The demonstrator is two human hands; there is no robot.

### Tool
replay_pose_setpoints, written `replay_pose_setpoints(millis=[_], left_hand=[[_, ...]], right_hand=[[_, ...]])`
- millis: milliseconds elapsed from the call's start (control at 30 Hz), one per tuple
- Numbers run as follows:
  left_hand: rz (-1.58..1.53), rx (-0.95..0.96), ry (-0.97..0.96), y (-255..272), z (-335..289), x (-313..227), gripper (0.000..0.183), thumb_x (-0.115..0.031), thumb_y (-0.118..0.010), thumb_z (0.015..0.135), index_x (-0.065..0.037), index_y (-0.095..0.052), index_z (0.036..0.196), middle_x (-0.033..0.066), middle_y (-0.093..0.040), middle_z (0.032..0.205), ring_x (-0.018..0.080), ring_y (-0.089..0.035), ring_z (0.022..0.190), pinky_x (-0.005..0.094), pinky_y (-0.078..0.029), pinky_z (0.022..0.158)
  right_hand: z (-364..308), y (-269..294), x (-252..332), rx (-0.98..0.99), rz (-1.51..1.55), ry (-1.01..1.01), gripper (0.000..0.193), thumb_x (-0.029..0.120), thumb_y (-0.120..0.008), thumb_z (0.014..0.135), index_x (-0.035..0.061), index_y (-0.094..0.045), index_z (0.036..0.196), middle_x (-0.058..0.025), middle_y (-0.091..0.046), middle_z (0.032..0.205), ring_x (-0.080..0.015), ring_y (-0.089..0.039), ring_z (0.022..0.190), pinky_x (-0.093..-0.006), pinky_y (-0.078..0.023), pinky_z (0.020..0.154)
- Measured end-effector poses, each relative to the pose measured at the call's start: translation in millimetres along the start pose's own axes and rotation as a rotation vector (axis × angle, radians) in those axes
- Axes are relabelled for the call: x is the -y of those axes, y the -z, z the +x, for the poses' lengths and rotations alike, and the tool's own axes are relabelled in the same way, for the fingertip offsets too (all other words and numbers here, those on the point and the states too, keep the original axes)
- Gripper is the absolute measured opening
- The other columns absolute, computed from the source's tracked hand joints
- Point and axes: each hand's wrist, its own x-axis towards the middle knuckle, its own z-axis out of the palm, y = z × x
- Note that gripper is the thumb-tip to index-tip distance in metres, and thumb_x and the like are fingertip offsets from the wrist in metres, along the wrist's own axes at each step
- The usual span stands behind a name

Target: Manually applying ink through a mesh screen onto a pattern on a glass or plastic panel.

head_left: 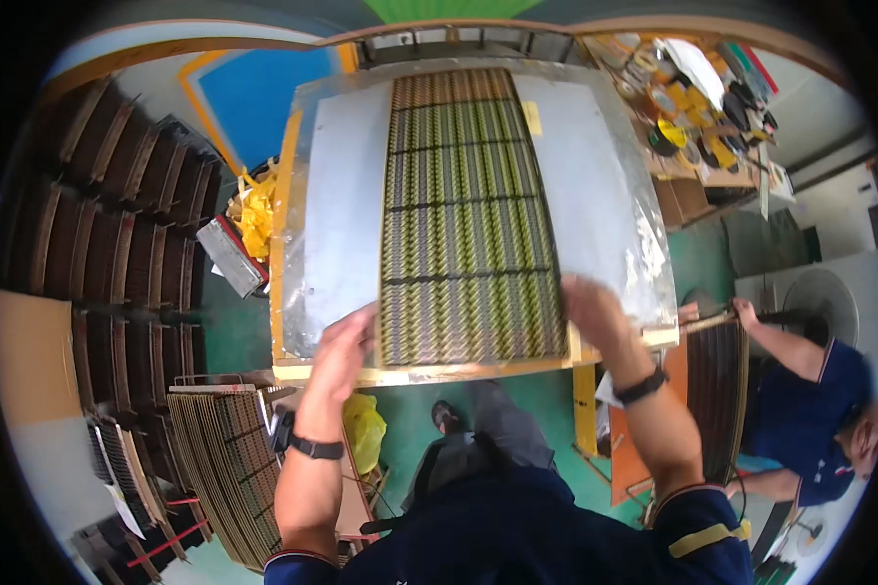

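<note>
A long rectangular panel with a zigzag green, yellow and grey pattern and dark cross strips lies lengthwise over the pale-topped work table. My left hand holds its left edge near the close end, with the fingertips partly hidden against the side. On the opposite edge, slightly farther up, my right hand grips the panel; it is blurred and its fingers are partly out of sight. The panel's near end reaches almost to the table's front edge.
Similar panels stand stacked on a rack at lower left. Dark shelving lines the left side. Tapes and tools crowd a bench at far right. At right, another person handles a stack of dark panels.
</note>
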Motion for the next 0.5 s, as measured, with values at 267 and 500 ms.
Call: replay_pose_setpoints(millis=[267,500], left_hand=[[-0.562,-0.356,-0.245,137.3,-123.0,-7.8,0.067,-0.054,-0.037,0.099,0.001,-0.044,0.138,0.0160,-0.052,0.136,0.0309,-0.052,0.122,0.0420,-0.041,0.106],[0.087,-1.233,-0.084,135.7,-150.3,26.5,0.050,-0.042,-0.048,0.099,0.004,-0.066,0.102,0.0103,-0.065,0.100,0.0211,-0.057,0.092,0.0380,-0.046,0.085]], right_hand=[[89.8,-80.6,27.9,0.610,-0.298,0.478,0.025,0.024,-0.062,0.092,0.0006,-0.068,0.101,-0.0081,-0.070,0.098,-0.0179,-0.065,0.086,-0.0329,-0.052,0.078],[307.9,5.9,60.0,0.284,-0.331,0.056,0.063,0.054,-0.047,0.096,0.0065,-0.048,0.138,-0.0107,-0.051,0.137,-0.0216,-0.051,0.118,-0.0374,-0.039,0.101]])
